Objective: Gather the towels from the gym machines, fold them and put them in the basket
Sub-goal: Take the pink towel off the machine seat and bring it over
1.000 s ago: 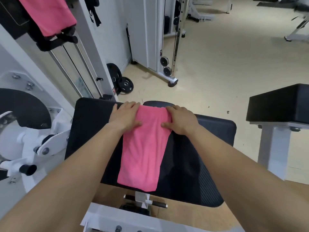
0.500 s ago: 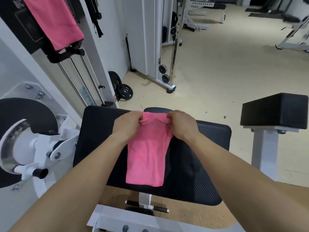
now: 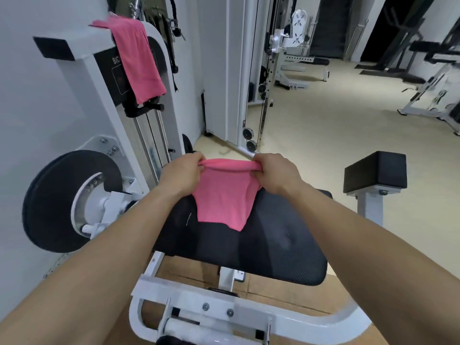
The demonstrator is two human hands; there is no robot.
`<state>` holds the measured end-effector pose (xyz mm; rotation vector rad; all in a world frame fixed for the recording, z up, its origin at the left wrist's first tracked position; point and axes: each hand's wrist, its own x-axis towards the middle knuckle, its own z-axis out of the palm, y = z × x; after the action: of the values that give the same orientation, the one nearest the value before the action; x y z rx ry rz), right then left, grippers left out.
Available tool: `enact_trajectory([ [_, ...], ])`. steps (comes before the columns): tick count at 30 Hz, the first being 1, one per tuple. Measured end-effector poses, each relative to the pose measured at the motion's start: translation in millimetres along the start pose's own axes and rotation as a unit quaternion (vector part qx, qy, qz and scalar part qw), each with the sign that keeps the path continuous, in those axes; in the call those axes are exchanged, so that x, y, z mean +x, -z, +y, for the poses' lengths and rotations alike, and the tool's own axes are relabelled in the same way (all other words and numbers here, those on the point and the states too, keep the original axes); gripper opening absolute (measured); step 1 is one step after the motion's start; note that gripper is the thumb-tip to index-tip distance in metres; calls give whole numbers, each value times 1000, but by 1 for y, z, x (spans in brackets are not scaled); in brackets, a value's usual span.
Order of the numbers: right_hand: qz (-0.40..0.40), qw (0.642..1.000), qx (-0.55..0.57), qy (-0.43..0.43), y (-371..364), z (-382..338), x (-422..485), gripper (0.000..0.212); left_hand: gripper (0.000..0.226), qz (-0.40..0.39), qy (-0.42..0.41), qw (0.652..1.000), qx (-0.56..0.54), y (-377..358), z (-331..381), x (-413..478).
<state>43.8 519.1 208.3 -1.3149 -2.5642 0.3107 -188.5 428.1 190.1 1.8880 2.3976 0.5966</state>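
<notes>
2 hands, left hand (image 3: 183, 174) and right hand (image 3: 275, 174), pinch the top corners of a pink towel (image 3: 224, 197); it hangs lengthwise below their grip, lower end touching the black seat pad (image 3: 261, 247).

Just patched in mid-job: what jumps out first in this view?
Both hands, left hand and right hand, pinch the top edge of a pink towel above the black seat pad at centre. A second pink towel hangs over the white machine at upper left.
</notes>
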Motion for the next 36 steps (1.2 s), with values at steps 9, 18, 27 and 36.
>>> enact_trajectory([
  [9, 10, 998, -3, 59, 22, -76, -76, 3, 14, 47, 35, 998, 2, 66, -12, -107],
  [18, -36, 985, 13, 169, 16, -143, -131, 2, 17, 75, 124, 989, 17, 117, -19, -241],
  [27, -134, 943, 118, 282, -13, -226, -218, 15, 21, 120, 316, 940, 39, 152, -9, -425],
  [36, -227, 875, 50, 424, -52, -352, -345, 14, 25, 177, 480, 858, 46, 184, 3, -633],
])
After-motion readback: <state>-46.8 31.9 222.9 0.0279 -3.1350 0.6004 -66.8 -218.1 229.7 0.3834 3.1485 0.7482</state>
